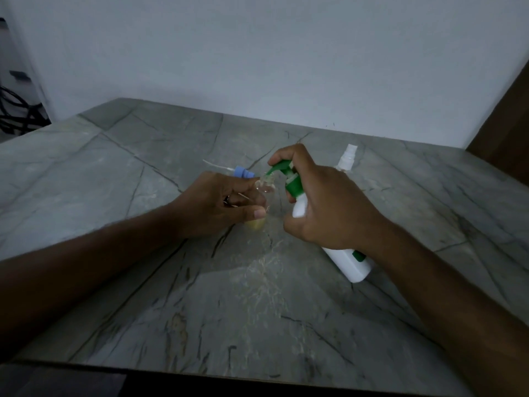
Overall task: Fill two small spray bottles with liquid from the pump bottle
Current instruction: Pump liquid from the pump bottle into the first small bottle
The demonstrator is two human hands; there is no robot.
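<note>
white pump bottle (345, 257), green pump, tilted

Two hands, the left hand (220, 202) and the right hand (329, 202), are at centre. There is one pump bottle (343, 257), two small spray bottles (264, 187) (345, 160), and one loose blue spray cap (243, 172).

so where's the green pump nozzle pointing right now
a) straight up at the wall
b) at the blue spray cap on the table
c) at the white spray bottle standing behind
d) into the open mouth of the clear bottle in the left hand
d: the right hand tilts the pump bottle so its green nozzle meets the mouth of the clear bottle held by the left hand.
</note>
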